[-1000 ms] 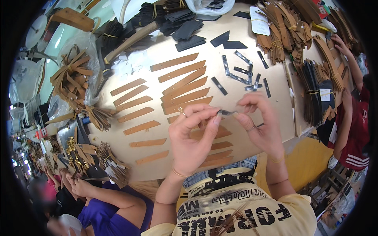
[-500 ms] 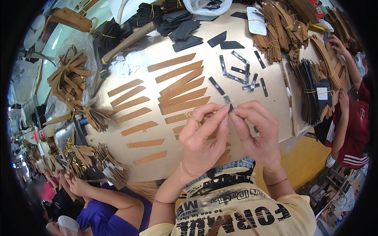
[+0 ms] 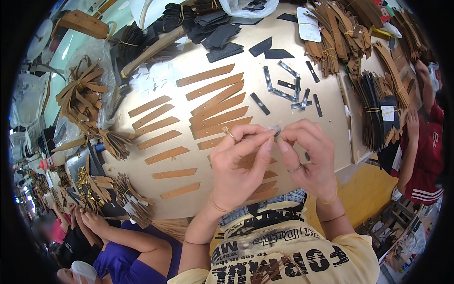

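1. The left hand [image 3: 239, 165] and the right hand [image 3: 309, 158] meet above the near edge of the pale wooden tabletop [image 3: 302, 137]. Both are pinched nearly closed, thumb and forefinger tips together, on one small dark strip piece [image 3: 275, 130] held between them.
2. That piece is in the air, clear of the tabletop, and mostly hidden by the fingertips; its exact shape cannot be told.
3. Under and beyond the hands lie rows of flat tan leather strips [image 3: 215, 102], spread side by side. Farther off, short dark metal-edged strips [image 3: 283, 85] are scattered well apart from one another.
4. Bundles of tan strips tied with bands [image 3: 78, 97] sit at the left edge, and bundled dark and brown strips [image 3: 378, 111] at the right.
5. Risk: the grip is by fingertips only, so a small slip would likely drop the piece among the tan strips or off the near edge into the lap.
6. Risk: a lowered wrist could brush the loose tan strips and push the rows out of line.
7. Other people's arms [image 3: 118, 234] work near the lower left; a bump there could jog the tabletop.
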Demonstrator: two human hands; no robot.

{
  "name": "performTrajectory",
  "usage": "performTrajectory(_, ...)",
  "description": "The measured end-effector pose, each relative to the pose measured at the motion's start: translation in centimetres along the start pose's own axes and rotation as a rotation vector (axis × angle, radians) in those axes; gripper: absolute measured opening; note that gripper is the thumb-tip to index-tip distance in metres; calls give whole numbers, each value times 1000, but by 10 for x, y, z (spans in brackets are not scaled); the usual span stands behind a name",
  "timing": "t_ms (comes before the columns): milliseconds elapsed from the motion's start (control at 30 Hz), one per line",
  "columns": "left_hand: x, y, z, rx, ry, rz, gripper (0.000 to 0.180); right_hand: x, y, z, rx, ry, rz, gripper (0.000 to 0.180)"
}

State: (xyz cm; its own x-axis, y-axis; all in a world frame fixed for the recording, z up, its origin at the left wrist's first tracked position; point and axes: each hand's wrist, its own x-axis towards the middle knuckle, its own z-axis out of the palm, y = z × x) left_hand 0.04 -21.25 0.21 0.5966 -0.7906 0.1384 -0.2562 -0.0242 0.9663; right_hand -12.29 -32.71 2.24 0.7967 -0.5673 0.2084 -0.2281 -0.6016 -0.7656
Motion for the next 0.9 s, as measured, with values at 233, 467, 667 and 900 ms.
performTrajectory(233, 0, 4, 0, 87, 6, 75, 22, -2, 1, 3, -16, 11, -32, 11)
performTrajectory(467, 0, 4, 6, 123, 35, 139, 24, -3, 1, 0, -63, 12, -40, 11)
performTrajectory(667, 1, 3, 2, 50, 5, 27, 21, -3, 2, 2, -142, -15, -72, 12)
performTrajectory(900, 2, 6, -1, -14, 9, -78, 18, 3, -5, 0, -144, -51, -63, 9)
